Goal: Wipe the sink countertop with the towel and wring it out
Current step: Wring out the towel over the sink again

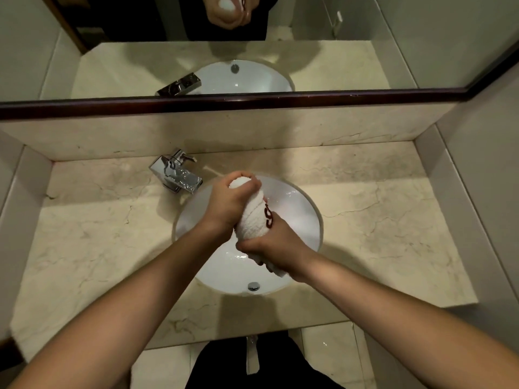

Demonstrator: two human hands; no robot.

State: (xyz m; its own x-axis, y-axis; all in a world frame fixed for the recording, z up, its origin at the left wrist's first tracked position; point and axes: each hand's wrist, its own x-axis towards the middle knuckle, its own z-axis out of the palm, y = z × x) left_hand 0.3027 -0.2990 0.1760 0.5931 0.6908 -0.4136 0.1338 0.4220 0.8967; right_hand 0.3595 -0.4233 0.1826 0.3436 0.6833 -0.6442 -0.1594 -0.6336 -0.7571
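Towel point(254, 217), white with dark red stitching, is rolled tight above the sink basin point(297, 209). Left grip point(227, 203) curls round its far end, right grip point(269, 248) round its near end. Wringing appears underway; wiping the marble table point(379, 220) around the basin is likely done.

Dim, warm light falls from above, casting a soft shadow on the near edge of the worktop point(379, 220) and leaving the corners murky. Small glints show on the white basin point(295, 209) and chrome tap point(179, 175). The wide lens bows the mirror frame point(196, 103); everything looks slightly soft.
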